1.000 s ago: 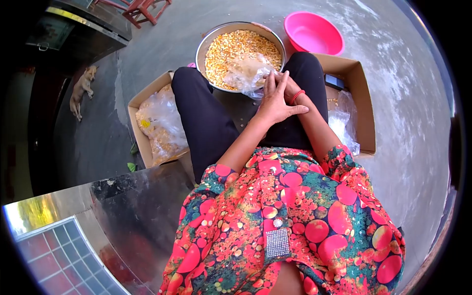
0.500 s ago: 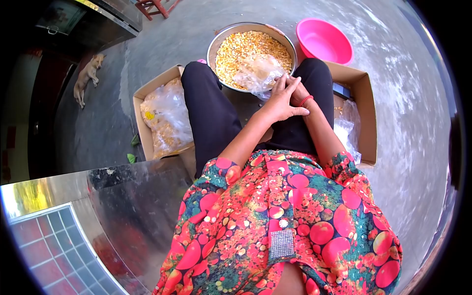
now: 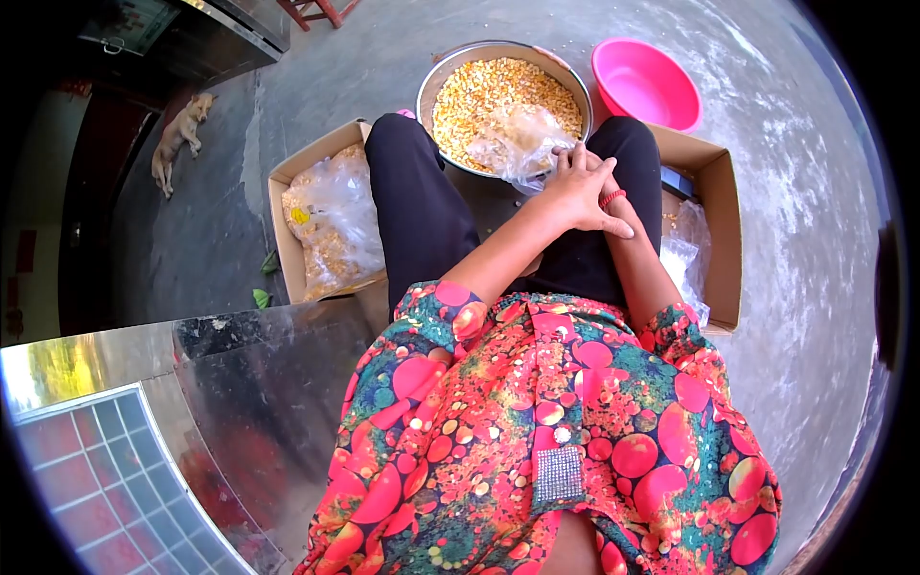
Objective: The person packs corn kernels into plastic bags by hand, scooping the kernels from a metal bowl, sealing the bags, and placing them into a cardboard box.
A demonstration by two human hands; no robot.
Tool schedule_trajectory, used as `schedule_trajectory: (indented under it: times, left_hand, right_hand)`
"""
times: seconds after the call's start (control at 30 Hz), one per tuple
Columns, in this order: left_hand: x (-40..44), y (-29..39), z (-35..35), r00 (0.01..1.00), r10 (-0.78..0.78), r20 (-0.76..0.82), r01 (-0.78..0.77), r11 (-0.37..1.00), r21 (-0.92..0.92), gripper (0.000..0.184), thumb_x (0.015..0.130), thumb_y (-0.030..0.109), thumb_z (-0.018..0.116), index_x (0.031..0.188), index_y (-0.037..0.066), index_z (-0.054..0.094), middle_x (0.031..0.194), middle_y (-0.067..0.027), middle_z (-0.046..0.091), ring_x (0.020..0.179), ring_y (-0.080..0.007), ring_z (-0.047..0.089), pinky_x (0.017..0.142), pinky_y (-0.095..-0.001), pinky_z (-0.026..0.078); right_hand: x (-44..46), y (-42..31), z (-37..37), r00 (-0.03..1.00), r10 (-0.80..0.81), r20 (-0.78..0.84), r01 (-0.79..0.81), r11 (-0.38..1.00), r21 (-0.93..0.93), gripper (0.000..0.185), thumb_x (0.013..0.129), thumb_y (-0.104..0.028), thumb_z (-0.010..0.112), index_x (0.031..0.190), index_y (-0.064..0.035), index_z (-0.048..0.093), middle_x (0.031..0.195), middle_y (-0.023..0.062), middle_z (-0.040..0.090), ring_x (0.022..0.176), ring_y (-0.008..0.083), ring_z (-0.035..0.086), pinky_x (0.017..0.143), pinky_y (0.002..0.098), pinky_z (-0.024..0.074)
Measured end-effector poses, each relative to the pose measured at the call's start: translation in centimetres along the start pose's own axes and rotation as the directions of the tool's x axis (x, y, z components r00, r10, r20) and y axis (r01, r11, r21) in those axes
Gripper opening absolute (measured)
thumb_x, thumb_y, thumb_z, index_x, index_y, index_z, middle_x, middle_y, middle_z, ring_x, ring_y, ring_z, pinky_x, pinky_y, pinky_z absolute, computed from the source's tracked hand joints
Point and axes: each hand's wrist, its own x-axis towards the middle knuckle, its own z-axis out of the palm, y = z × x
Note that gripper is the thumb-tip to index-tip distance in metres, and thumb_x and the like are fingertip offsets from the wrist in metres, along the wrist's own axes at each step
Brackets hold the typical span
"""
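Note:
My left hand (image 3: 579, 196) lies across my right hand (image 3: 606, 178) over my right thigh. Its fingers are stretched out and its thumb rests by the right wrist, which wears a red beaded bracelet (image 3: 611, 197). Most of my right hand is covered, so its finger shape is hidden. Just beyond the fingertips, a crumpled clear plastic bag (image 3: 522, 139) sits on corn kernels (image 3: 498, 84) in a round metal basin (image 3: 428, 101). Whether any finger touches the bag cannot be made out.
To my left stands a cardboard box (image 3: 292, 264) with a plastic bag (image 3: 331, 216) of yellowish bits. Another box (image 3: 724, 230) at my right holds clear plastic and a dark object. Beyond are a pink basin (image 3: 644, 86), a lying dog (image 3: 179, 144) and a red stool (image 3: 316, 10).
The whole view has shifted slightly, so everything sits a little further right. My hands keep nearly the same overlapping pose.

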Motion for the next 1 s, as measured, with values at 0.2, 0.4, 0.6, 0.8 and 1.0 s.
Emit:
schedule_trajectory:
  times: [0.2,0.4,0.6,0.8,1.0]
  left_hand:
    - [0.9,-0.2,-1.1,0.990,0.054,0.128,-0.064,0.995,0.077,0.107,0.047,0.065,0.070,0.133,0.014,0.033,0.135,-0.0345,0.017,0.124,-0.0515,0.016,0.102,-0.0507,0.020]
    - [0.8,-0.9,-2.6,0.972,0.083,0.219,-0.089,0.996,0.016,0.089,0.056,0.043,0.076,0.132,0.020,0.035,0.137,-0.0250,0.022,0.123,-0.0429,0.028,0.099,-0.0458,0.030]
    - [-0.8,-5.6,-1.8,0.971,0.102,-0.217,-0.137,0.979,-0.152,0.079,0.058,0.020,0.074,0.128,0.011,0.038,0.132,-0.0208,0.033,0.116,-0.0322,0.042,0.090,-0.0377,0.041]
    - [-2.2,-7.6,-2.2,0.959,-0.179,-0.219,0.106,0.946,-0.308,0.064,0.061,0.025,0.073,0.114,0.002,0.045,0.090,-0.0147,0.060,0.087,-0.0313,0.059,0.077,-0.0373,0.047]
    - [-1.0,-10.0,-2.7,0.981,-0.181,-0.068,0.060,0.616,-0.785,0.021,0.088,0.017,0.047,0.088,0.002,0.062,0.064,0.0012,0.055,0.058,-0.0061,0.051,0.058,-0.0202,0.042]
  right_hand:
    - [0.6,0.4,0.0,1.000,-0.007,-0.007,0.007,1.000,0.012,0.025,0.083,-0.020,0.055,0.099,-0.0011,0.056,0.078,0.0065,0.058,0.063,0.0131,0.054,0.056,0.0264,0.0467]
    - [2.2,0.7,0.0,0.999,-0.030,-0.016,0.030,0.999,0.018,0.023,0.084,-0.018,0.054,0.099,-0.0015,0.056,0.076,0.0058,0.058,0.061,0.0121,0.054,0.055,0.0254,0.0466]
    - [1.9,0.0,0.4,0.999,-0.044,0.003,0.043,0.999,0.014,0.021,0.085,-0.016,0.053,0.099,-0.0019,0.056,0.074,0.0051,0.058,0.059,0.0111,0.054,0.053,0.0244,0.0464]
    - [-3.4,-5.1,5.5,0.997,-0.058,0.059,0.056,0.998,0.042,0.023,0.087,-0.014,0.049,0.108,-0.0064,0.054,0.077,-0.0012,0.057,0.060,0.0055,0.050,0.056,0.0186,0.0440]
    - [-2.6,-7.6,6.4,0.980,-0.133,0.149,0.136,0.991,-0.016,0.024,0.087,-0.014,0.051,0.109,-0.0071,0.057,0.074,-0.0062,0.054,0.059,0.0018,0.043,0.056,0.0162,0.0375]
